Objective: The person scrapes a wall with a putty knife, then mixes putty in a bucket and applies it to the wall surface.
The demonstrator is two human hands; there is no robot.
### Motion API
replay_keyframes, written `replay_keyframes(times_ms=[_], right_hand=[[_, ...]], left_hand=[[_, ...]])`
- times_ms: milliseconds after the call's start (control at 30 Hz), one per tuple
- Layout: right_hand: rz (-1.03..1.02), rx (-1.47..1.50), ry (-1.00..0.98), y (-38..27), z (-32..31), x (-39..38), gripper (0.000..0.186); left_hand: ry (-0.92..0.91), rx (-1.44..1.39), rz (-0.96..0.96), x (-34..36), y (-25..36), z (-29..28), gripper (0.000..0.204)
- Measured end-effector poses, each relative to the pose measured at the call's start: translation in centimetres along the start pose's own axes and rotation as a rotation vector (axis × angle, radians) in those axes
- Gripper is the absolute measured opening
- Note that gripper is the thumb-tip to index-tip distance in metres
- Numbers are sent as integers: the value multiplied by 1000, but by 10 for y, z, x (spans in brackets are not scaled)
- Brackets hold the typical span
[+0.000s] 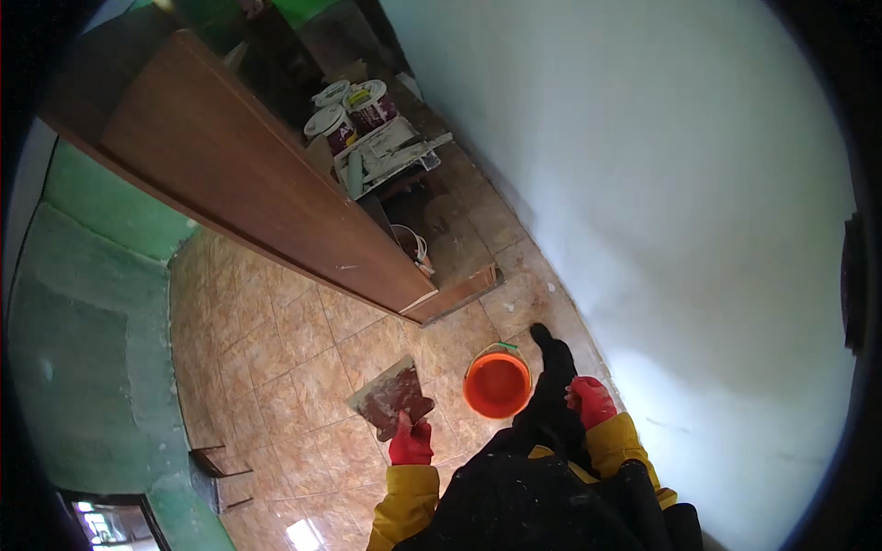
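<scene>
In my left hand, which wears a red glove and has a yellow sleeve behind it, is a wide putty knife with a pale, smeared edge. The fingers are wrapped round its handle, and the broad blade points away from me over the tiles. My right hand, also gloved in red, is closed beside my leg, near the white wall. Whatever it may hold is hidden. Between the two hands, on the floor, stands an orange bucket with a green piece at its far rim. Neither hand touches the bucket.
A tall brown wooden cabinet stands ahead. Behind it are several paint tubs, a smeared white tray and another bucket. The white wall rises close on my right; a patchy green wall is at left.
</scene>
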State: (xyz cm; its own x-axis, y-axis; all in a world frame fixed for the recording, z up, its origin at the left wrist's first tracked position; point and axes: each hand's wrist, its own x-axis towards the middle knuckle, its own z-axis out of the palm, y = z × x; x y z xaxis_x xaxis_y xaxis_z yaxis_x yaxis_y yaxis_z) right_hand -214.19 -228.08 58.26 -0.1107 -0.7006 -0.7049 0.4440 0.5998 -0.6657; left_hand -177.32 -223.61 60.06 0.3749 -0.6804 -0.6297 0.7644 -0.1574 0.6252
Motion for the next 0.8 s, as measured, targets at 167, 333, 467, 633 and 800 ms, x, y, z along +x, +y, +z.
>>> replay_keyframes(times_ms=[167,333,467,633,800], right_hand=[[90,-107,-82,-50,42,84,19],[192,-348,-261,-99,101,202,18],[209,-316,-300,-139,153,266,19],[312,-335,-233,-132,175,337,20],[412,-482,-278,-90,199,371,16]], left_hand=[[187,-146,77,20,3,61,27],[254,-138,233,53,-14,94,28],[379,-175,326,75,-15,105,30],[574,-141,273,88,-10,132,33],[704,-327,-13,70,-7,77,31]])
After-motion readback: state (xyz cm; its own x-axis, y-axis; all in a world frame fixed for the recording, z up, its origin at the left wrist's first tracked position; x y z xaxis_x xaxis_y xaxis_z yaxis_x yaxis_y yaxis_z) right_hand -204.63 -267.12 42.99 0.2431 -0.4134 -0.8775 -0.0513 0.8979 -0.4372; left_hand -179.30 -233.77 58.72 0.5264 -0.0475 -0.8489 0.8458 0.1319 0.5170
